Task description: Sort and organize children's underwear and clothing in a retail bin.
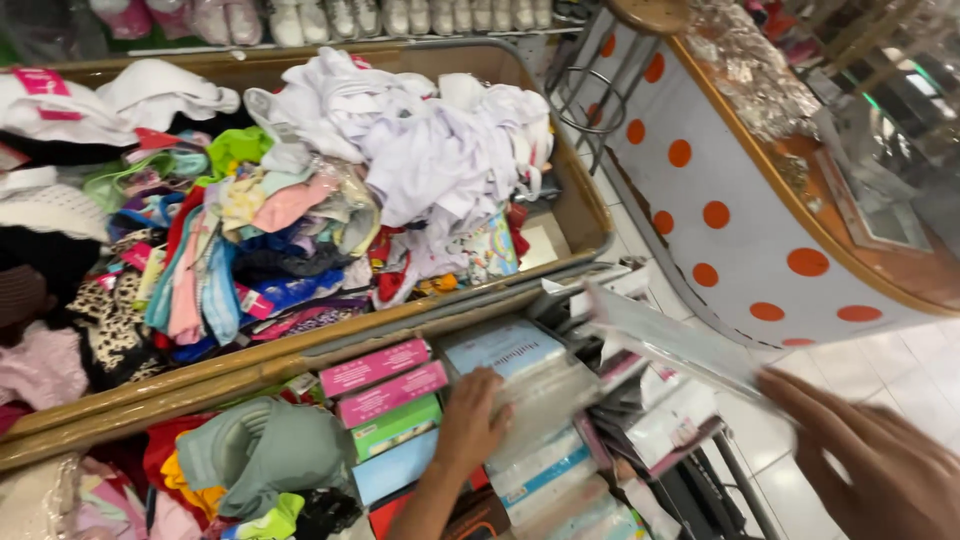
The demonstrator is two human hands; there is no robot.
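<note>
My left hand [470, 422] lies palm down on a stack of clear plastic packets [545, 400] in a lower display tray, its fingers resting on the stack's left edge. Pink boxes [378, 368] and a green box [395, 425] sit just left of that hand. My right hand [868, 462] is at the lower right. Its fingertips hold the end of a long flat clear packet [675, 338], which is blurred and sticks out up and to the left over the tray.
A wooden bin [585, 205] above the tray is heaped with white and coloured clothes. A white counter with orange dots [740, 240] stands to the right over a tiled floor [900, 370]. A grey-green garment [265, 450] lies at the lower left, and shoes [330, 18] line the top edge.
</note>
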